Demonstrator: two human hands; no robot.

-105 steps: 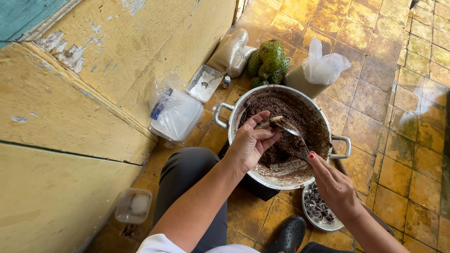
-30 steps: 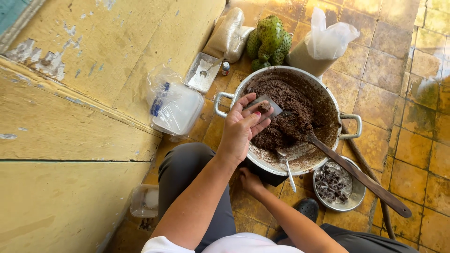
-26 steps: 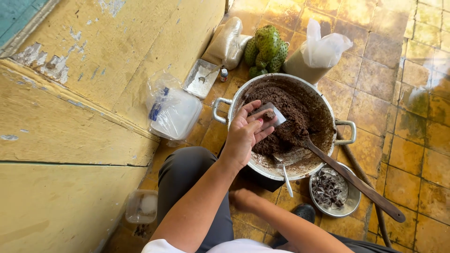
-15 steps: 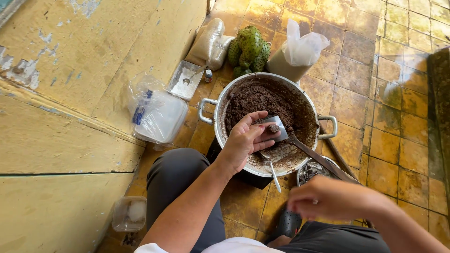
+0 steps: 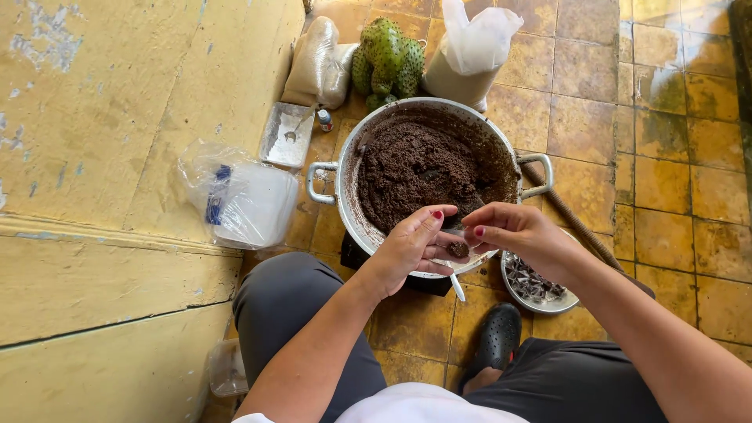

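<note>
A big metal pot with two handles stands on the tiled floor, holding a dark brown mixture. My left hand is over the pot's near rim, shut on a small metal spoon whose handle pokes out below the fingers. A small lump of the brown mixture rests at my left fingertips. My right hand meets it from the right, thumb and fingers pinching the lump. A long wooden stick leans from the pot towards the right.
A small metal bowl of dark pieces sits right of the pot. Behind are green spiky fruits, a white plastic bag, a sack and a metal tray. A bagged white container lies by the yellow wall.
My right hand let go of the wooden stick, dropped out of view, then came up to meet my left hand. My left hand drew back from the mixture to the pot's near rim.
</note>
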